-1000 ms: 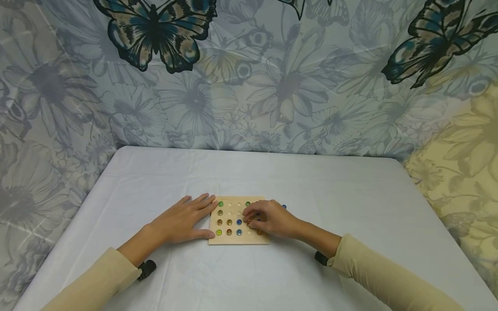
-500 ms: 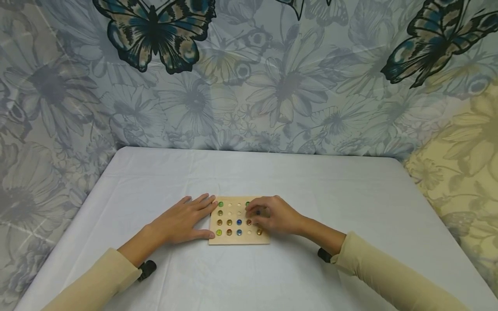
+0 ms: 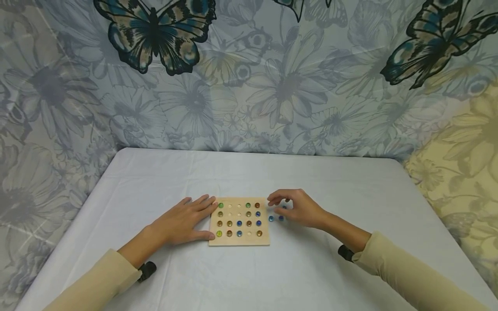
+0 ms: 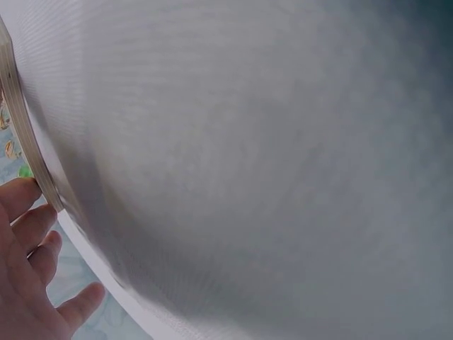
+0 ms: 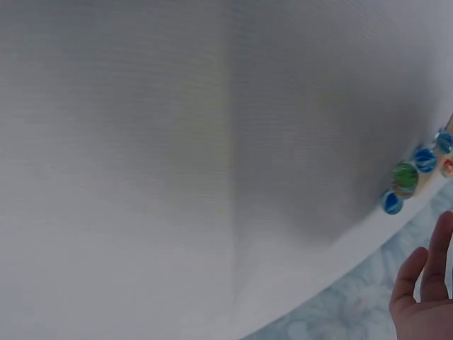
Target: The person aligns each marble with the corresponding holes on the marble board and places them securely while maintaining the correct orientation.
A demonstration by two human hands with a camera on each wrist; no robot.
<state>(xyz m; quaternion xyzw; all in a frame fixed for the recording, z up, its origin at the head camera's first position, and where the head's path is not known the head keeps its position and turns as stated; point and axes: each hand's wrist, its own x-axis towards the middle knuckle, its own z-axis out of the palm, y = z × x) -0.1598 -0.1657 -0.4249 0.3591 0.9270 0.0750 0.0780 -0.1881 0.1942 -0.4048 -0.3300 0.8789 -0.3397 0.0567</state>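
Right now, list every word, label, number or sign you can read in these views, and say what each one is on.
None: no view shows any readable text.
Wooden board: plain wood with marbles in holes, no print or numbers visible.
Table: plain pale cloth, no label.
Backdrop: printed flowers and butterflies only, no words.
Loose marbles beside the right hand: coloured glass, no marks.
Left hand, flat by the board: nothing written on it.
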